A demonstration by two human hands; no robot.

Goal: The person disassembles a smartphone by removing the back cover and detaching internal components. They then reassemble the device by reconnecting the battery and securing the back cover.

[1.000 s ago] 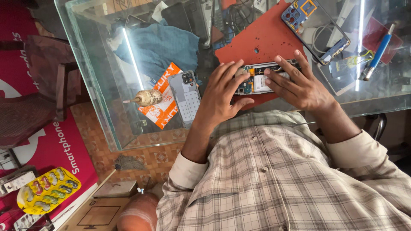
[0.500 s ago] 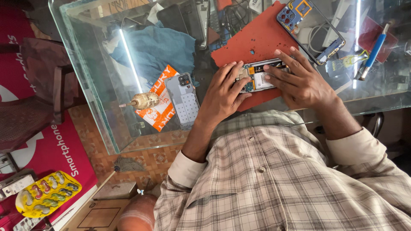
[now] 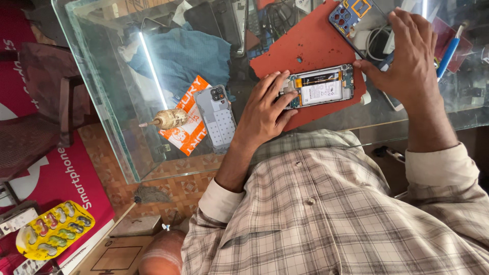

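Note:
An opened phone with its back off, showing a white battery and circuit board, lies on a red work mat on the glass table. My left hand rests on the phone's left end, fingers pressing its edge. My right hand hovers just right of the phone with fingers spread and nothing visibly in it. Its thumb is near the phone's right end. It is above a white cable and small tools at the mat's edge.
A blue phone frame lies at the mat's top. Left of the mat are a grey phone back, an orange packet, a brass-coloured tool and a blue cloth. A blue-handled screwdriver lies far right. A yellow blister pack lies below.
My right hand has come off the phone and moved to the right, opening its fingers. My left hand stays on the phone's left end.

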